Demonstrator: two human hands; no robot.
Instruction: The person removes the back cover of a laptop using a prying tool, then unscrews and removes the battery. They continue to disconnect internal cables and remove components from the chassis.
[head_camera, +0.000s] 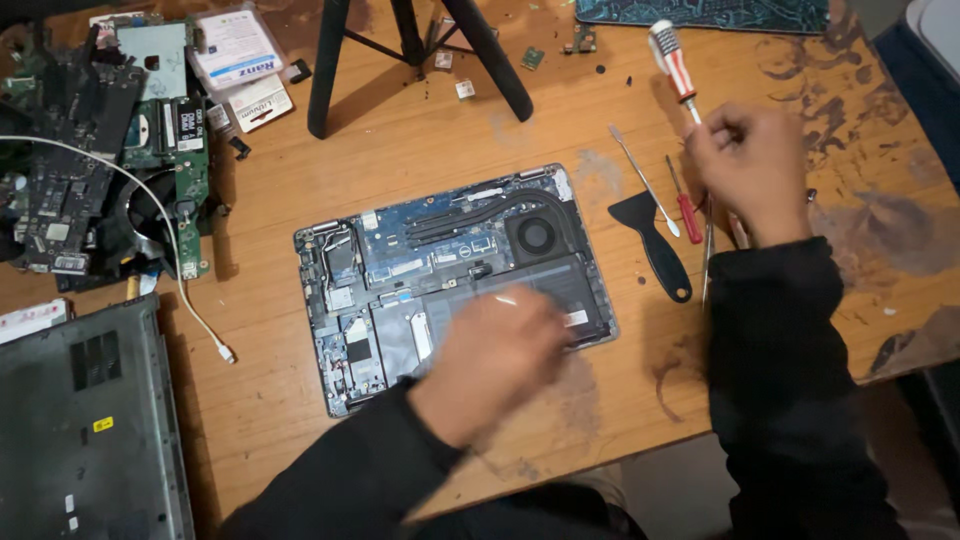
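At the far left edge we see a closed grey laptop (85, 420) lying flat at the table's corner, and above it a heap of stripped circuit boards (110, 140) with a white cable (185, 290) trailing down across the wooden table (420, 130). Behind, the black legs of a tripod (420, 55) stand on the wood.

In the middle lies the opened laptop (450, 275), bottom cover off, its boards, heat pipe and round fan (535, 235) exposed. Our left hand (495, 355) rests over its near right part, above the dark battery area; it is blurred, the fingers look loosely curled and pressed down on the chassis, and we cannot tell whether they pinch anything. We judge this machine moderately heavy and stiff as a shell, but fragile inside: the boards, ribbon connectors and fan blades would not bear pressure. It is best held by the metal frame edges or steadied with a flat palm on the battery, never by the components.

To the right lie a black plastic pry tool (655, 245), a thin metal spudger (645, 180) and a small red-handled screwdriver (687, 210). Our right hand (750, 170) is closed around the shaft of a larger screwdriver (672, 60) with a red-and-white striped handle pointing away from us; the handle should give a sure grip. A dark mat (700, 12) sits at the top edge.
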